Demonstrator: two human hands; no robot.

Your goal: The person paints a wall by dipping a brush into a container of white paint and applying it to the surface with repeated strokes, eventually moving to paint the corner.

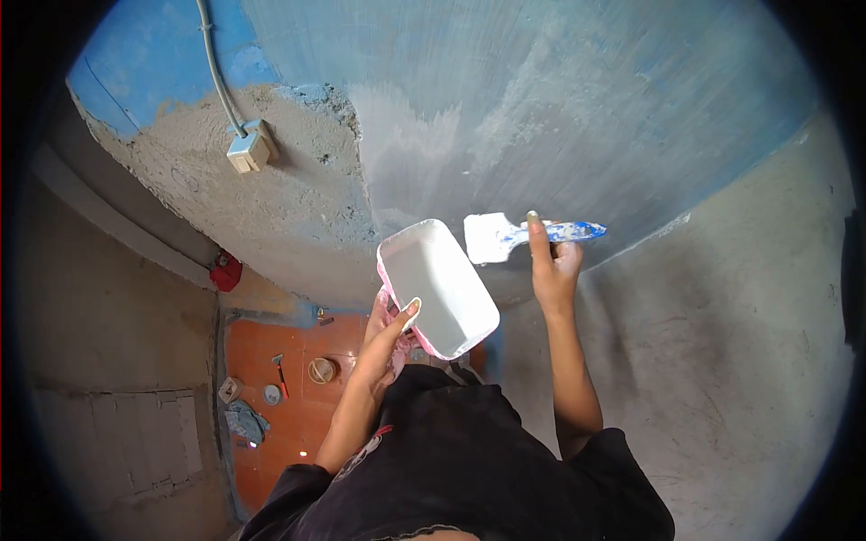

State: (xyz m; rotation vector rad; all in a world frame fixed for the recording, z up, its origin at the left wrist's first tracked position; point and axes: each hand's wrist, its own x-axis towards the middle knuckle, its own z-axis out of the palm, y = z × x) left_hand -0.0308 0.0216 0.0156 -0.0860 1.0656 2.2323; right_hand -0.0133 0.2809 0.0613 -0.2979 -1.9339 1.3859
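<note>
My left hand (pixel 390 341) grips a rectangular tub (pixel 388 261) by its near-left side, thumb over the rim. The tub is pink outside and white inside, tilted so that its inside faces me, with whitish paint in it. In my right hand (pixel 554 275) is a wide paintbrush (pixel 532 234), held by its blue, paint-spattered handle. White paint coats the brush head, which points left and sits just right of the tub's upper rim. Ahead of both hands stands a wall (pixel 469 117) with streaky grey-white paint over blue.
A socket box (pixel 252 149) with a cable (pixel 216 68) hangs on a bare cement patch at upper left. On the orange tiled floor (pixel 307 415) lie a red-handled tool (pixel 281 379), a small bucket (pixel 321 370), a round lid-like item (pixel 272 394) and a crumpled cloth (pixel 245 422).
</note>
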